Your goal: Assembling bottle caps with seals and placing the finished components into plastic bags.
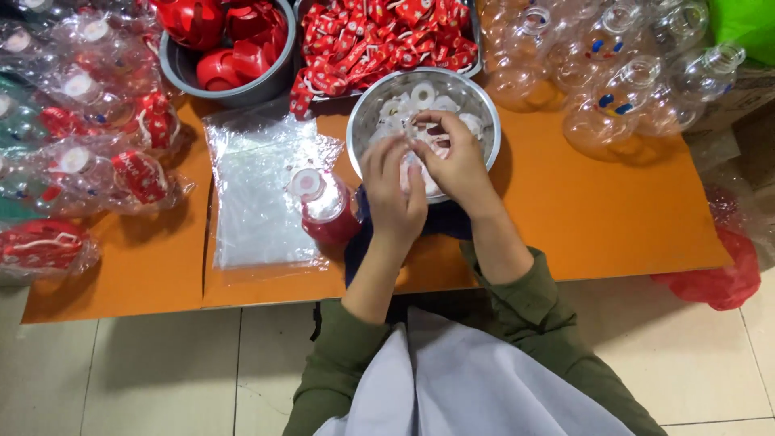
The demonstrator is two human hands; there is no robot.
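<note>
Along the left edge of the orange surface (613, 218) lie filled clear packages (89, 121) with red labels and white caps, heaped against each other, and a flat stack of clear plastic bags (258, 202) lies just right of them, nearer the middle. At the far edge a grey tub (173, 69) holds red plastic caps, and beside it a tray of small red wrapped sachets (379, 36) is piled high. Toward the far right corner sit empty clear round bottles (613, 81) with small red and blue marks, touching one another; a red bag (718, 278) hangs off the right edge. A steel bowl (480, 109) stands in the middle, close to the near edge, holding white ring-shaped pieces (422, 95). Both hands are over its near rim: the left hand (393, 190) and the right hand (456, 157) meet, their fingers pinched around a small white piece (413, 161) between them, largely hidden by the fingers, so its shape cannot be told. Just left of the left hand a small bottle (327, 208) with red contents and a whitish cap stands tilted at the bags' corner. Green sleeves and a white apron fill the foreground.
</note>
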